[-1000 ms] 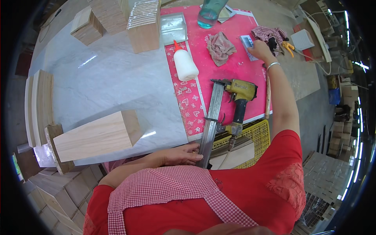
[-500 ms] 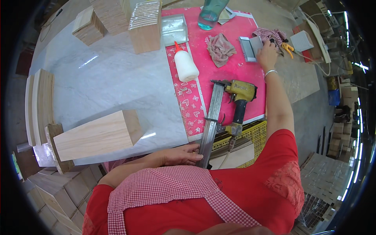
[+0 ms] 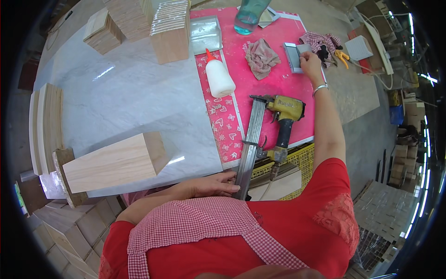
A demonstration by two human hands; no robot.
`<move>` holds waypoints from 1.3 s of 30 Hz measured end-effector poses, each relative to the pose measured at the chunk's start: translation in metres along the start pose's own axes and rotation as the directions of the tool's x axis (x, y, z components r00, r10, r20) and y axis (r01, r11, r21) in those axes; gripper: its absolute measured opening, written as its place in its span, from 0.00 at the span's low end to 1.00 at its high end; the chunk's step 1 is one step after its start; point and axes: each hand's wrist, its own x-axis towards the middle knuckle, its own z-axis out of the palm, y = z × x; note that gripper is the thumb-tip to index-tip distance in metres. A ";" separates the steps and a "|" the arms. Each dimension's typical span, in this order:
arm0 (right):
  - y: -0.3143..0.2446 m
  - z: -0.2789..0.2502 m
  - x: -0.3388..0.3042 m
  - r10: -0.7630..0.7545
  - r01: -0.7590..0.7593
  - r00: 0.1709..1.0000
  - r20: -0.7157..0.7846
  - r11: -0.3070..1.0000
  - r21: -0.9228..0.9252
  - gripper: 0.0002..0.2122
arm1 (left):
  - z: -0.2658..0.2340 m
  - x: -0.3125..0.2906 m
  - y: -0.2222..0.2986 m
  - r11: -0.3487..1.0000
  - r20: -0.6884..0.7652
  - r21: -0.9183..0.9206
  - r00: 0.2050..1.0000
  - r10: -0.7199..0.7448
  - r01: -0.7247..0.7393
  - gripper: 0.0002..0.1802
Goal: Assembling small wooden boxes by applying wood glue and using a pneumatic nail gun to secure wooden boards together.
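A yellow and black air nail gun lies on the pink sheet, its long silver magazine slanting toward me. At the magazine's near end, my left hand has its fingers closed against the metal; part of the grip is hidden. Farther right, my right hand is bent in a pinch at the edge of a small grey-blue box. What its fingertips hold, if anything, is hidden. A white glue bottle with a red tip and a crumpled cloth lie nearby.
A tapered wooden box lies at the left, by upright wooden boards. Wooden stacks, a metal dustpan-like tray and a green bottle stand at the back. Orange-handled pliers lie right. A yellow crate sits below the edge.
My right hand has moved back from beside the checked cloth to the grey-blue box, its fingers now pinched at the box's edge. My left hand stays on the magazine.
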 end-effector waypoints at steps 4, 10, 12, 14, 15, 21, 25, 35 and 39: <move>0.005 -0.008 0.005 0.050 -0.044 0.996 0.071 0.995 -0.091 0.08 | 0.000 -0.001 0.001 1.000 0.007 -0.004 1.000 -0.001 0.001 0.43; -0.005 -0.006 0.013 0.006 0.041 0.991 0.135 0.938 -0.344 0.10 | 0.011 -0.007 0.008 1.000 -0.025 0.013 1.000 0.007 -0.007 0.44; -0.010 -0.010 0.008 0.063 -0.026 0.994 0.089 0.930 -0.367 0.11 | 0.008 -0.005 0.005 1.000 -0.019 0.019 1.000 0.012 -0.012 0.43; -0.008 -0.014 0.004 0.069 -0.062 0.998 0.008 0.945 -0.321 0.11 | 0.006 -0.003 0.002 0.999 -0.008 0.033 1.000 0.019 -0.019 0.42; -0.006 -0.015 0.003 0.082 -0.098 0.994 -0.072 0.958 -0.270 0.11 | 0.005 -0.002 0.001 0.999 -0.006 0.032 1.000 0.022 -0.022 0.42; -0.008 -0.022 0.003 0.062 -0.071 0.989 -0.134 0.996 -0.057 0.11 | 0.004 -0.004 0.003 1.000 0.025 -0.021 1.000 -0.008 0.009 0.39; 0.008 -0.020 0.012 -0.014 0.003 0.992 -0.126 0.997 -0.083 0.11 | 0.004 -0.004 0.005 0.999 0.024 -0.012 0.999 -0.049 0.049 0.40; 0.011 -0.013 0.010 0.013 -0.028 0.995 -0.095 0.988 -0.153 0.11 | 0.009 -0.006 0.010 0.997 0.004 -0.021 0.997 -0.074 0.074 0.42; -0.022 -0.008 -0.004 -0.005 0.001 1.000 -0.008 0.921 -0.389 0.10 | 0.007 -0.006 0.008 0.998 0.016 -0.025 0.998 -0.059 0.059 0.41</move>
